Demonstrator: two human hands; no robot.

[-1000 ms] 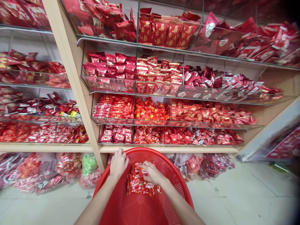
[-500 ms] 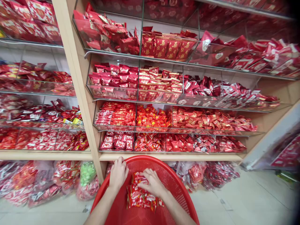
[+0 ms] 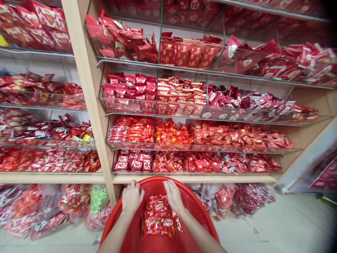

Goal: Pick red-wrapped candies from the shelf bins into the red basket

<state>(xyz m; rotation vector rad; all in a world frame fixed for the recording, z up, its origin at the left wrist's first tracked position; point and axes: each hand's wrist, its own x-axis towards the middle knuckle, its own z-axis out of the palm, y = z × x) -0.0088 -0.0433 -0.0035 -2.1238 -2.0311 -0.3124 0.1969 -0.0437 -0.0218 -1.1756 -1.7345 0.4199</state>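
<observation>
A large round red plastic basket point(image 3: 198, 207) with perforated walls stands below me. Inside it lies a small heap of shiny red snack packets point(image 3: 158, 218) with white lettering. My left hand point(image 3: 132, 197) is closed over the basket's far-left rim, its fingertips hidden behind the edge. My right hand point(image 3: 173, 198) is over the far right part of the basket, just beyond the packets. Its fingers are stretched out, and I see nothing held in it.
Ahead rise wooden shelves point(image 3: 195, 178) with clear-fronted bins of red candy packets point(image 3: 172, 133). Filled plastic bags point(image 3: 252, 198) sit under the lowest shelf on the right, more bags point(image 3: 52, 207) on the left. Pale floor tiles point(image 3: 284, 225) show at right.
My right hand has lifted off the packets and moved up and slightly right, uncovering them. My left hand stays at the rim. The view has shifted a little.
</observation>
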